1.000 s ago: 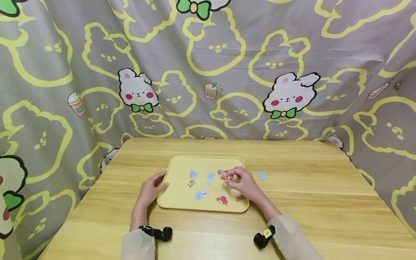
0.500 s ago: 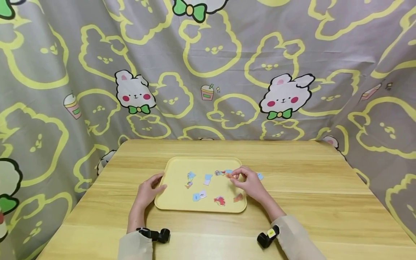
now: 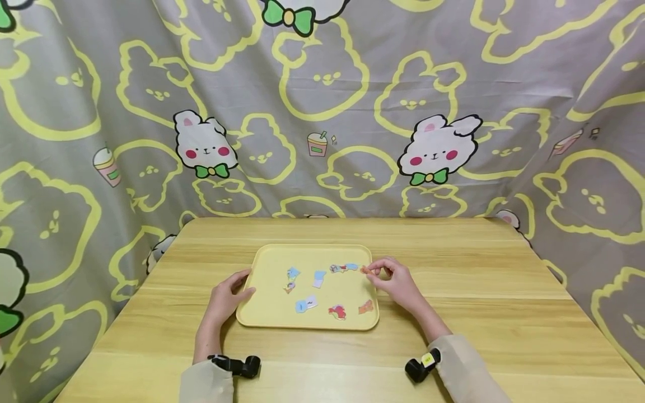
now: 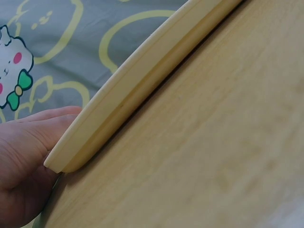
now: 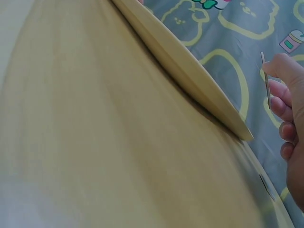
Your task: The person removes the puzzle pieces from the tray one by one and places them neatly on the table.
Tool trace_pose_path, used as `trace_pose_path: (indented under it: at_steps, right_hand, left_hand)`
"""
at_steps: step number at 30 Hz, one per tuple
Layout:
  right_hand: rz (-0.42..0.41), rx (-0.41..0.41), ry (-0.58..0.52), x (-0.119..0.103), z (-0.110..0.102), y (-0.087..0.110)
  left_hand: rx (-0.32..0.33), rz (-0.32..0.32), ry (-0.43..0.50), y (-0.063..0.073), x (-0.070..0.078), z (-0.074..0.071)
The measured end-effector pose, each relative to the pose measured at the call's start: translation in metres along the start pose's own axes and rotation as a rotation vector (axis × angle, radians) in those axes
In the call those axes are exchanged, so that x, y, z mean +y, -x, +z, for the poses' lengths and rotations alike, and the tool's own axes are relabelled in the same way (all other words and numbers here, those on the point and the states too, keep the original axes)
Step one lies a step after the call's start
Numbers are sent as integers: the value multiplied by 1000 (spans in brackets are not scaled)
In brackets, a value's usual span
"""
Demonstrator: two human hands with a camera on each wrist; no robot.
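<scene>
On right wrist camera, I'm seeing yellow label, marking too small for reading. Toward two o'clock of pale-yellow tray, right hand is pinching thin orange piece; left hand is gripping tray at nine. Red piece is lying toward five, blue-and-white piece near center.

A broad lane runs along the bench's far edge, behind the tray, with more room towards the right edge! The left grip walls off one side, the right grip blocks the other; between the wrist cameras, a gap leads in.
</scene>
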State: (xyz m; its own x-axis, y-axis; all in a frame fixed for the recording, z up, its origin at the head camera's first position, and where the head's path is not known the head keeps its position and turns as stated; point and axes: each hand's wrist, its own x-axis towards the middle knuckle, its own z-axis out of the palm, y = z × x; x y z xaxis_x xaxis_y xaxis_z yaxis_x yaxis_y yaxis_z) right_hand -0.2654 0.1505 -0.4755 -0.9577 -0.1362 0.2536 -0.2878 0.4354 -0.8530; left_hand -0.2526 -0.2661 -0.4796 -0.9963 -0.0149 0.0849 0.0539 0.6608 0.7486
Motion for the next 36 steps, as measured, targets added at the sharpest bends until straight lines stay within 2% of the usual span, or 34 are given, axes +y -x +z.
trace_pose_path:
  at_steps: [8, 16, 24, 36]
  right_hand:
    - [29, 17, 7, 10, -16, 3]
    - [23, 58, 28, 18, -31, 7]
    - [-2, 132, 106, 29, -43, 10]
    - [-7, 173, 180, 44, -62, 15]
  left_hand:
    - [-3, 8, 0, 1, 0, 0]
    - [-6, 9, -14, 1, -1, -1]
    - [-13, 8, -9, 1, 0, -2]
    - [-15, 6, 1, 1, -1, -1]
